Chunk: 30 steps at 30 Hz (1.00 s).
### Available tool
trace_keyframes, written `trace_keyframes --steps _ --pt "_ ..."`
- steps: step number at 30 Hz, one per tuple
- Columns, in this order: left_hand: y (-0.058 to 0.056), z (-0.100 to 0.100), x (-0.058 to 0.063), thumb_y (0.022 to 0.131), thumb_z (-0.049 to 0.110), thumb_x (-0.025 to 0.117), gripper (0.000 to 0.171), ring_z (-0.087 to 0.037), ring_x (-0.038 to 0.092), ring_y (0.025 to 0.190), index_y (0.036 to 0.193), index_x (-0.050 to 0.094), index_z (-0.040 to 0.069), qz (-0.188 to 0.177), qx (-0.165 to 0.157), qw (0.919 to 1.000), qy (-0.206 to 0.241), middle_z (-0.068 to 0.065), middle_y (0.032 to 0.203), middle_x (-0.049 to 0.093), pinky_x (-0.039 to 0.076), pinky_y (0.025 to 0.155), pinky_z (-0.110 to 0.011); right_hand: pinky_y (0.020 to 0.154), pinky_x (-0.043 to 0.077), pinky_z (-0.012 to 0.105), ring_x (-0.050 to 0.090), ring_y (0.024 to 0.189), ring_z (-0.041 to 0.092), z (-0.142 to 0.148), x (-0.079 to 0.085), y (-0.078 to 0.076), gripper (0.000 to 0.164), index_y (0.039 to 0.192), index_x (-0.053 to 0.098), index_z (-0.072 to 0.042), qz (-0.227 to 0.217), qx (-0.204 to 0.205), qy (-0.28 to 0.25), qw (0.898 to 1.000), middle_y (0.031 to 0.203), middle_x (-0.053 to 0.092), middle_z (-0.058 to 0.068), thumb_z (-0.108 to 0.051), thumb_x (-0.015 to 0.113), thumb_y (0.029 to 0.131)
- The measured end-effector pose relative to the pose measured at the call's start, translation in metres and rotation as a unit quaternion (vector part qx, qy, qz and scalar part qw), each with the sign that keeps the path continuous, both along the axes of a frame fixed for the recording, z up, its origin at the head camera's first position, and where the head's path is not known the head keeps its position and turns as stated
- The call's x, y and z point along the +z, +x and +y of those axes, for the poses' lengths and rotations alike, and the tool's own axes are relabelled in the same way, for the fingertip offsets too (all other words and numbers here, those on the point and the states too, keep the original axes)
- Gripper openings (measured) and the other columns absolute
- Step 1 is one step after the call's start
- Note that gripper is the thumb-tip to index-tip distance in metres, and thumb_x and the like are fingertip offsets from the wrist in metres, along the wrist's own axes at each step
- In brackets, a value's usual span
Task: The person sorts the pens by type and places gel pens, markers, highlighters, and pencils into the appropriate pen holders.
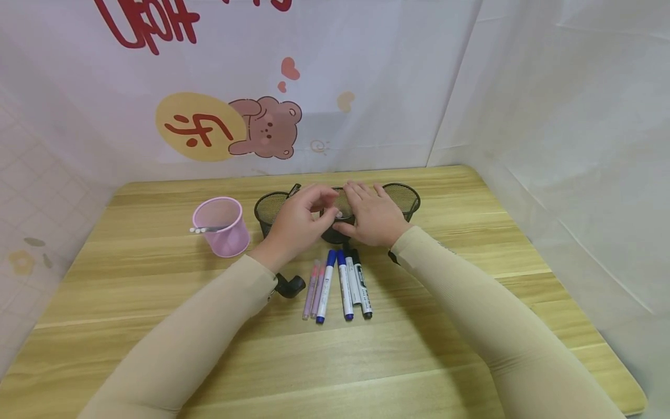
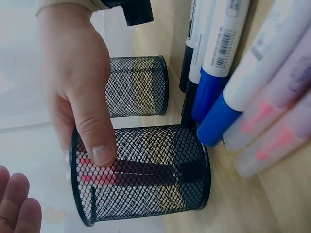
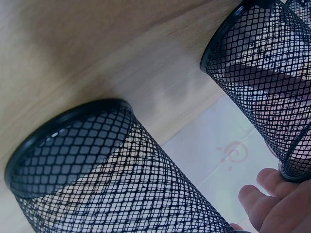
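Two hands [image 1: 299,218] [image 1: 374,216] partly hide the middle black cup [image 1: 335,236], its contents [image 2: 138,174] unclear.

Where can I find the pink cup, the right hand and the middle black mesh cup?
Pink cup [image 1: 232,239]: head view, on its outer wall.
Right hand [image 1: 374,216]: head view, on the back of the hand.
Middle black mesh cup [image 2: 143,194]: left wrist view, on its mesh side.

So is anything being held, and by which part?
The right hand grips the middle mesh cup at its rim and upper side; the left hand seemingly holds nothing.
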<state>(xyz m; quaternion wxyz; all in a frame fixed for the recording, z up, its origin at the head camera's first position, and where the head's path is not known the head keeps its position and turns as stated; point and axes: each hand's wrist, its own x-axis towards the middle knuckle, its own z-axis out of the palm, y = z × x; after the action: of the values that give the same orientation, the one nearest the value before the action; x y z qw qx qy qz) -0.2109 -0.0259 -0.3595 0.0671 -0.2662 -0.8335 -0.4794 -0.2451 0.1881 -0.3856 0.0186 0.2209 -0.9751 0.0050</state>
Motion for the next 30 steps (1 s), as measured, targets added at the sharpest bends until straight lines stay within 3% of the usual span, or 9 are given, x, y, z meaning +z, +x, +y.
trace_keyframes --steps 8,15,20,30 --pt "0.015 -0.017 0.0 0.099 0.017 0.072 0.03 -0.021 0.067 0.115 0.128 0.069 0.008 0.004 -0.017 0.9992 -0.037 -0.008 0.123 0.071 0.057 0.106 -0.04 0.133 0.015 0.058 0.024 0.163 0.032 0.001 -0.002 -0.002 0.103 0.168 0.02 -0.004 -0.006 -0.005 0.008 1.0 0.175 0.024 0.014 -0.076 0.047 0.099" --pt "0.026 -0.029 -0.006 0.099 0.022 0.074 0.036 -0.024 0.068 0.12 0.132 0.067 0.01 -0.025 -0.023 0.9953 -0.091 -0.006 0.125 0.069 0.057 0.107 -0.042 0.133 0.014 0.057 0.025 0.162 0.032 0.0 -0.001 -0.001 0.102 0.167 0.022 -0.005 -0.003 -0.007 0.005 1.0 0.175 0.024 0.013 -0.074 0.049 0.099" --pt "0.03 -0.034 -0.01 0.098 0.024 0.076 0.043 -0.025 0.066 0.123 0.136 0.066 0.01 -0.034 -0.026 0.9923 -0.116 -0.005 0.127 0.067 0.057 0.106 -0.044 0.132 0.017 0.059 0.026 0.162 0.033 -0.001 -0.001 -0.001 0.1 0.167 0.024 -0.005 0.0 -0.006 -0.003 1.0 0.175 0.025 0.013 -0.071 0.054 0.098" --pt "0.035 -0.043 -0.02 0.098 0.03 0.075 0.042 -0.025 0.065 0.125 0.137 0.066 0.015 -0.047 -0.044 0.9862 -0.153 -0.005 0.133 0.068 0.056 0.106 -0.05 0.133 0.017 0.058 0.025 0.162 0.032 -0.001 0.001 0.001 0.1 0.167 0.023 -0.006 -0.001 -0.007 -0.002 1.0 0.175 0.025 0.012 -0.072 0.051 0.099"
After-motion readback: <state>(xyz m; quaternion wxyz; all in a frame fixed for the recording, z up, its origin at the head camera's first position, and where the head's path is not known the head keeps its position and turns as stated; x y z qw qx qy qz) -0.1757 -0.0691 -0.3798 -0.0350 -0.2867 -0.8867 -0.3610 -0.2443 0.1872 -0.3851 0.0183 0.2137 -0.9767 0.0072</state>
